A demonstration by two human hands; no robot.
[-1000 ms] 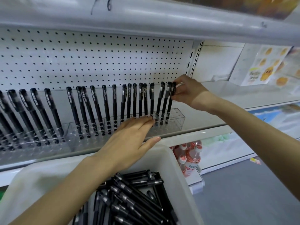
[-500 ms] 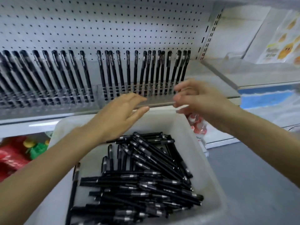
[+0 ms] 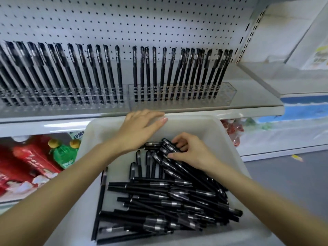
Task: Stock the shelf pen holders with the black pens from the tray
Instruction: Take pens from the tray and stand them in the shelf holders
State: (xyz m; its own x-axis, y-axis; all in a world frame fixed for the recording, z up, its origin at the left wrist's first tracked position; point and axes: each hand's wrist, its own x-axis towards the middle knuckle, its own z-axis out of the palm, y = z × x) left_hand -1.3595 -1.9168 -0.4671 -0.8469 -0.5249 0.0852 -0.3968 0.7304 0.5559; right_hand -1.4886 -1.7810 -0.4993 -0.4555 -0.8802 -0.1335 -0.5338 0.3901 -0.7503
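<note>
Curling round black pens in the tray, the right hand is gripping them; the left hand is resting, fingers straight, on the rim beyond those curled fingers.

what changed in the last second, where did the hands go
The right hand left the right end of the pen holders and came down into the tray, where its fingers curl round black pens at the pile's far end. The left hand dropped from the holder front to lie flat on the tray's far rim. The shelved pens stand as before.
</note>
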